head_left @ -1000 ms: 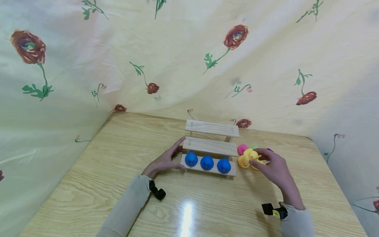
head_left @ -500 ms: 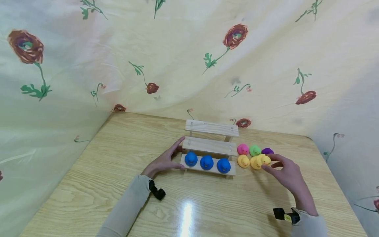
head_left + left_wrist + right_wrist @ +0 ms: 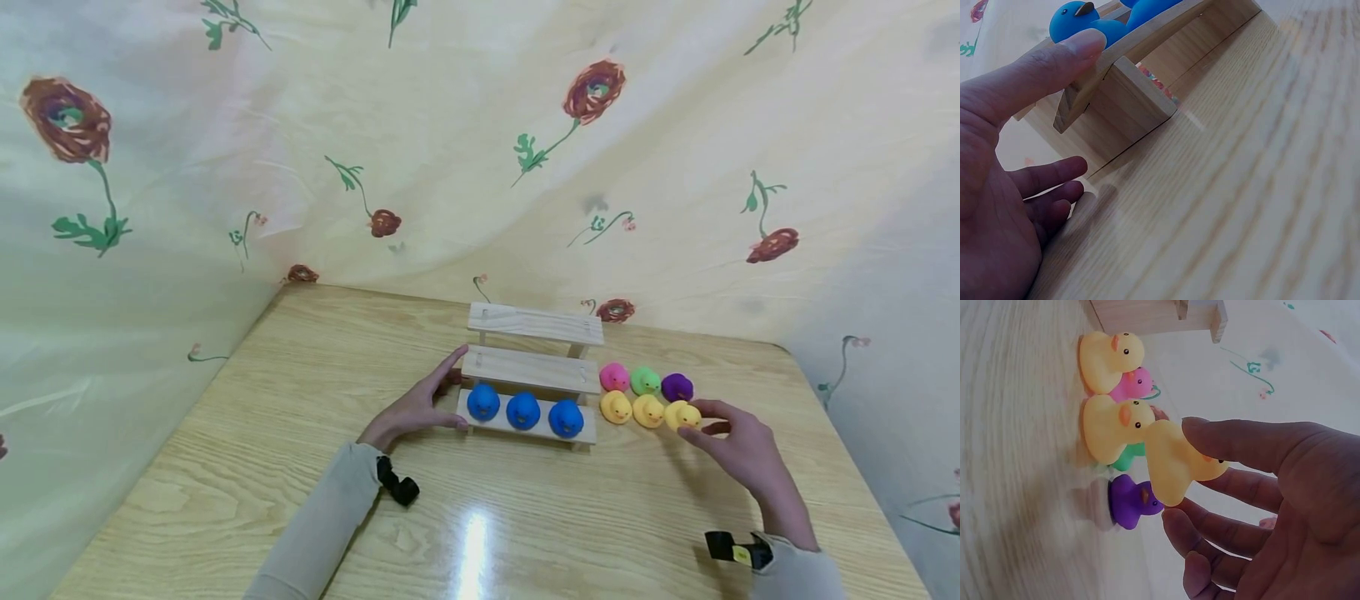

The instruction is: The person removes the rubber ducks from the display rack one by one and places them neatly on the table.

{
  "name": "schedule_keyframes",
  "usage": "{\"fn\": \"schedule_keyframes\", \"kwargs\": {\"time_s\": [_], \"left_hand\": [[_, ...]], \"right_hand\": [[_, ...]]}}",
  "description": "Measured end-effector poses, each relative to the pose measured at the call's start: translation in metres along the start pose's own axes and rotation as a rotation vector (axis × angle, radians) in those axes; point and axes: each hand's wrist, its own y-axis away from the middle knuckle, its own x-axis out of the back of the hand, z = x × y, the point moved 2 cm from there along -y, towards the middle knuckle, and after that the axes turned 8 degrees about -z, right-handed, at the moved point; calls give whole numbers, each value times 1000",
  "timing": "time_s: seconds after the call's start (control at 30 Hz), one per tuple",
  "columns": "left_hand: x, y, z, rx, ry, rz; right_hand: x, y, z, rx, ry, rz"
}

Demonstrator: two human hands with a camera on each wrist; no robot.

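Note:
My right hand (image 3: 738, 450) pinches a yellow rubber duck (image 3: 1175, 462) between thumb and fingers. In the right wrist view this duck is off the table, tilted, its face partly covered by the thumb. Two more yellow ducks (image 3: 616, 407) stand in a row to its left. Behind them are a pink duck (image 3: 615, 377), a green duck (image 3: 645, 381) and a purple duck (image 3: 677, 387). My left hand (image 3: 412, 408) is at the left end of a wooden stepped rack (image 3: 528, 369), thumb touching the lowest step and fingers spread. Three blue ducks (image 3: 522, 411) sit on that step.
The rack's middle and top boards (image 3: 536, 323) rise towards the back. A flowered cloth (image 3: 450, 167) hangs behind and at both sides of the wood-grain table (image 3: 375, 542). Black camera straps (image 3: 397, 482) circle both wrists.
My right hand has carried the yellow duck to the right, past the two other yellow ducks, uncovering the green and purple ducks. The left hand stays at the rack.

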Motion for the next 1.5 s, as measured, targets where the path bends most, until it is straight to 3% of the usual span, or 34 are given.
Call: {"fn": "schedule_keyframes", "kwargs": {"time_s": [0.8, 1.5], "left_hand": [[0, -1, -3, 4, 4, 3], [1, -2, -2, -5, -13, 10]], "right_hand": [[-12, -14, 29, -113, -21, -60], [-18, -20, 34, -109, -11, 7]]}}
